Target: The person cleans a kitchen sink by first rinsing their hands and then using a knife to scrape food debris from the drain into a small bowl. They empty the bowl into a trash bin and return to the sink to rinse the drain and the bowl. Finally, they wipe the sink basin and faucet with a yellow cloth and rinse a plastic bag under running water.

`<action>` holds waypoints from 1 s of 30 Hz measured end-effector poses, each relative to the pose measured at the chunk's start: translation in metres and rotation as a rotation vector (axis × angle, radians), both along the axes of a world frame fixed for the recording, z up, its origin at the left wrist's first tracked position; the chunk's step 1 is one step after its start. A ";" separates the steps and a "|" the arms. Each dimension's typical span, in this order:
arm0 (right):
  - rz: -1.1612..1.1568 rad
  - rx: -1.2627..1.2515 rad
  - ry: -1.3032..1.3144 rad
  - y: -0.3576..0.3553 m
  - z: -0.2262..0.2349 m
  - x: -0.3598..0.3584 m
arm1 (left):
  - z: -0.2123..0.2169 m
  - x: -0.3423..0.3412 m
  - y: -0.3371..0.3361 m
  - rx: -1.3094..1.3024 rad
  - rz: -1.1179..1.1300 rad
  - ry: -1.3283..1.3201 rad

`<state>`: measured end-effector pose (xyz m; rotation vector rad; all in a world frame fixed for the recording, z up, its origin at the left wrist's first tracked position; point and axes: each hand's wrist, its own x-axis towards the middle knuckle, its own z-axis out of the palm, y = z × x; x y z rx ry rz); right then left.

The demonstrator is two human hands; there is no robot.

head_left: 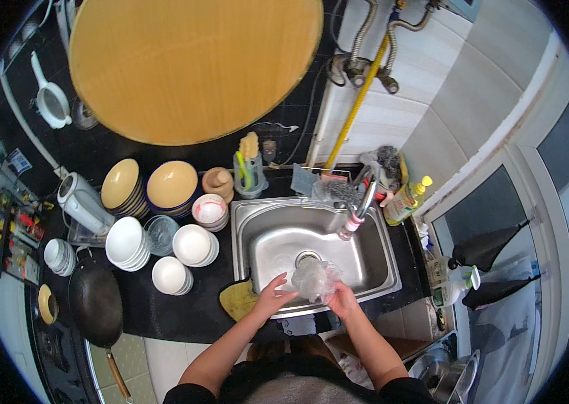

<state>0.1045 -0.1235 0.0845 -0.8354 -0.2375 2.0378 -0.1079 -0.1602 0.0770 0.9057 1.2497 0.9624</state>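
Over the near side of the stainless steel sink (267, 232) hangs a crumpled clear plastic bag (312, 281). My right hand (343, 301) grips the bag's right edge. On its other side, my left hand (276, 296) has its fingers apart, the tips close to the bag; whether they touch it I cannot tell. What the bag contains, if anything, does not show clearly. Beside my left wrist, a yellow cloth (236, 301) lies across the counter at the sink's near left corner. The faucet (358, 215) bends over the basin from the back right.
Left of the sink stand stacked white bowls (193, 246), yellow bowls (172, 185) and a glass bowl (161, 233). A black wok (96, 296) sits farther left. A yellow dish soap bottle (405, 200) stands behind the sink's right corner. A large round wooden board (197, 67) rises behind the counter.
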 end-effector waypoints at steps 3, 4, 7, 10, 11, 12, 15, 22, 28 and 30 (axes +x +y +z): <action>0.090 -0.009 0.018 -0.008 0.004 -0.030 | 0.005 0.006 -0.004 0.054 0.053 -0.080; 0.146 0.023 0.034 -0.009 0.002 -0.036 | 0.003 0.008 -0.004 0.084 0.054 -0.032; 0.297 0.091 0.054 -0.013 0.014 -0.063 | -0.014 -0.006 -0.007 0.085 0.145 -0.074; 0.245 0.154 -0.173 -0.016 0.018 -0.080 | -0.013 -0.029 -0.014 0.036 0.308 -0.050; 0.253 0.138 -0.308 -0.013 0.019 -0.082 | -0.012 -0.041 -0.017 0.026 0.343 0.001; 0.338 0.258 -0.453 -0.014 0.003 -0.085 | -0.011 -0.053 -0.021 0.016 0.378 0.054; 0.641 0.630 -0.945 -0.017 -0.060 -0.105 | 0.006 -0.082 -0.038 0.138 0.483 0.182; 0.680 1.099 -1.183 -0.047 -0.119 -0.153 | -0.014 -0.121 -0.088 0.198 0.498 0.699; 0.595 1.007 -1.285 -0.035 -0.083 -0.103 | -0.028 -0.115 -0.080 0.243 0.263 1.176; 0.945 1.168 -1.336 -0.040 -0.069 -0.112 | -0.030 -0.107 -0.069 0.235 0.222 1.235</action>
